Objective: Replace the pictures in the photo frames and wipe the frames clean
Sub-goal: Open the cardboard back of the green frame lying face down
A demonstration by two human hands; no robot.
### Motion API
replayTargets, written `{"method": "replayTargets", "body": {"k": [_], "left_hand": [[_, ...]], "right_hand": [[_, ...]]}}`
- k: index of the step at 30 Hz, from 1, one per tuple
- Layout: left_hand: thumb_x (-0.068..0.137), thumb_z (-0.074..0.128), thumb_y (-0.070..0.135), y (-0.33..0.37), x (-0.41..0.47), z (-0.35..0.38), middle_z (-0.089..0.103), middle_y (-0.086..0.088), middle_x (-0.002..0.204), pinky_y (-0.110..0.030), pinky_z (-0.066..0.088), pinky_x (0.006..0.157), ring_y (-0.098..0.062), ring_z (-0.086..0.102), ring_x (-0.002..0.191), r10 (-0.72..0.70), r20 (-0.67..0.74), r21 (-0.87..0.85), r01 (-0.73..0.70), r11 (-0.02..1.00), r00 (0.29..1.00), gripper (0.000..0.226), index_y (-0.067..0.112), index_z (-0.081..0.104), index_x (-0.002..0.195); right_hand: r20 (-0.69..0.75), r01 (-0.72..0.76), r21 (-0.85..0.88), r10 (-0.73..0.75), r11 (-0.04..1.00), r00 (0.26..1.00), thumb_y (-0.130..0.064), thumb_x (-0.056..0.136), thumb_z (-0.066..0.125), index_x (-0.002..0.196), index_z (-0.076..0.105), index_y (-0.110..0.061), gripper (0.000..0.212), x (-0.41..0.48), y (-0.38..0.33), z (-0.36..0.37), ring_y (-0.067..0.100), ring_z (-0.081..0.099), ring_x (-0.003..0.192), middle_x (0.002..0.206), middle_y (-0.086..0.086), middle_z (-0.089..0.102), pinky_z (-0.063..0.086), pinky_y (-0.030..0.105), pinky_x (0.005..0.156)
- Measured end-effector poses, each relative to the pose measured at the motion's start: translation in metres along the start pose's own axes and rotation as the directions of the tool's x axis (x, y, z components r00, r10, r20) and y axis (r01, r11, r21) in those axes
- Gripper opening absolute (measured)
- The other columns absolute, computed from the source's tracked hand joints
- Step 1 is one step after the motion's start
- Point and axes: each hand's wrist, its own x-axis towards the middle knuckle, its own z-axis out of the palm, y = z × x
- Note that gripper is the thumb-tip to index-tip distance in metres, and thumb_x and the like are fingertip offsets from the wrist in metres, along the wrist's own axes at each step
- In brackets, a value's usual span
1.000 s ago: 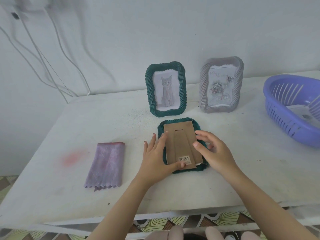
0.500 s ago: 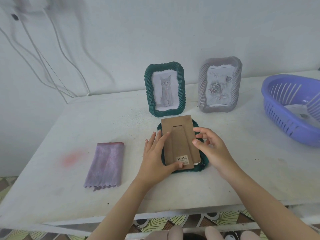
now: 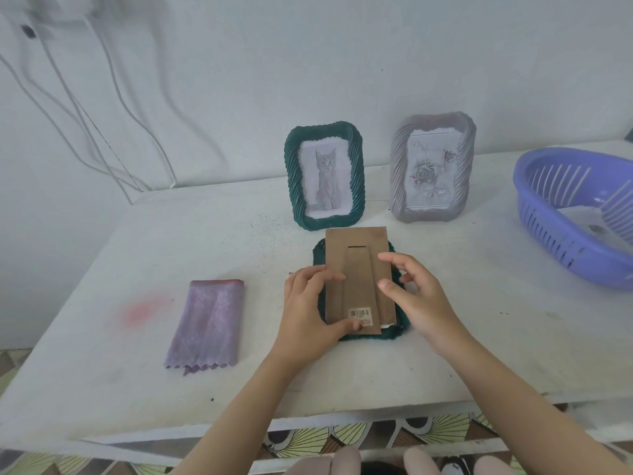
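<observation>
The brown cardboard backing board (image 3: 356,279) lies on the face-down dark green ribbed frame (image 3: 394,333), with the left grip (image 3: 308,306) and right grip (image 3: 418,299) holding its side edges. Behind the grips stand the green ribbed cat-picture frame (image 3: 323,176) and, further right, the grey ribbed rose-picture frame (image 3: 432,168). Left of them lies the folded purple cloth (image 3: 207,323), and far right sits the purple plastic basket (image 3: 548,241).

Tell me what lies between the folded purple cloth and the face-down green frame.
Head view: a bare strip of white table beside the cloth, then the left hand, gripping the cardboard backing at the left edge of the face-down green frame. Nothing else.
</observation>
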Motion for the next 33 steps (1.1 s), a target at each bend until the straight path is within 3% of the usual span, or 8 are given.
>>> {"method": "replayTargets", "body": {"k": [7,11,17,20,22,26,29,33], "left_hand": [[0.062,0.083,0.017,0.011,0.007,-0.013,0.053,0.016,0.114,0.001,0.028,0.084,-0.004,0.04,0.108,-0.089,0.06,-0.16,0.097,0.982,0.994,0.052,0.044,0.058,0.098],[0.072,0.071,-0.007,0.022,0.019,-0.029,0.066,-0.008,0.095,-0.025,0.056,0.064,-0.012,0.061,0.077,-0.238,0.136,-0.501,0.274,0.821,0.962,0.039,0.025,0.068,0.092],[0.074,0.066,-0.013,0.022,0.026,-0.045,0.071,-0.01,0.081,-0.027,0.056,0.059,-0.016,0.067,0.069,-0.294,0.16,-0.6,0.33,0.729,0.942,0.043,0.023,0.068,0.096],[0.074,0.063,-0.015,0.009,0.03,-0.062,0.072,-0.002,0.069,-0.022,0.054,0.058,-0.012,0.067,0.063,-0.348,0.069,-0.627,0.312,0.713,0.935,0.044,0.019,0.066,0.101],[0.075,0.062,-0.015,-0.002,0.036,-0.079,0.071,0.002,0.063,-0.019,0.054,0.057,-0.009,0.066,0.058,-0.396,-0.012,-0.604,0.309,0.734,0.918,0.045,0.018,0.065,0.106],[0.077,0.061,-0.012,-0.029,0.054,-0.108,0.07,0.0,0.084,-0.025,0.053,0.053,-0.004,0.065,0.053,-0.503,-0.121,-0.521,0.376,0.766,0.856,0.044,0.016,0.064,0.111],[0.077,0.059,-0.015,-0.05,0.067,-0.119,0.063,-0.008,0.102,-0.013,0.05,0.048,-0.002,0.065,0.054,-0.535,-0.148,-0.468,0.418,0.779,0.832,0.045,0.007,0.06,0.116],[0.079,0.062,-0.008,-0.078,0.078,-0.117,0.06,-0.01,0.117,-0.022,0.052,0.062,-0.018,0.061,0.084,-0.57,-0.137,-0.343,0.501,0.794,0.81,0.043,0.008,0.059,0.119]], "right_hand": [[0.023,0.039,0.019,-0.039,0.999,0.999,-0.011,0.085,0.06,0.104,0.06,-0.042,0.036,-0.002,-0.001,0.0,0.002,0.048,0.095,0.112,-0.022,0.058,0.038,0.018,0.081],[0.035,0.064,0.004,-0.064,0.998,0.997,-0.011,0.086,0.059,0.102,0.061,-0.042,0.035,-0.002,-0.004,-0.002,-0.003,0.05,0.097,0.11,-0.022,0.059,0.037,0.016,0.075],[0.04,0.161,-0.134,-0.157,0.978,0.987,-0.009,0.088,0.057,0.106,0.063,-0.032,0.03,-0.002,-0.003,-0.001,-0.02,0.048,0.096,0.105,-0.027,0.058,0.034,0.0,0.083],[0.016,0.216,-0.322,-0.223,0.922,0.975,-0.025,0.082,0.06,0.107,0.065,-0.031,0.026,0.0,0.011,-0.004,0.001,0.052,0.114,0.113,-0.015,0.062,0.038,0.026,0.102],[0.019,0.181,-0.428,-0.192,0.885,0.981,-0.037,0.077,0.057,0.108,0.064,-0.036,0.032,-0.001,0.018,-0.006,0.018,0.049,0.119,0.122,-0.007,0.06,0.034,0.032,0.101],[0.055,0.168,-0.531,-0.164,0.831,0.985,-0.042,0.076,0.062,0.112,0.062,-0.036,0.037,-0.004,0.018,-0.005,0.023,0.044,0.121,0.131,-0.003,0.054,0.024,0.027,0.095],[0.06,0.15,-0.54,-0.14,0.828,0.988,-0.045,0.075,0.065,0.113,0.061,-0.038,0.039,-0.005,0.016,-0.005,0.02,0.041,0.123,0.134,-0.006,0.05,0.021,0.025,0.096],[0.072,0.144,-0.567,-0.125,0.811,0.99,-0.053,0.066,0.06,0.116,0.058,-0.04,0.052,-0.007,0.014,-0.004,0.016,0.039,0.122,0.133,-0.013,0.047,0.02,0.023,0.096]]}}
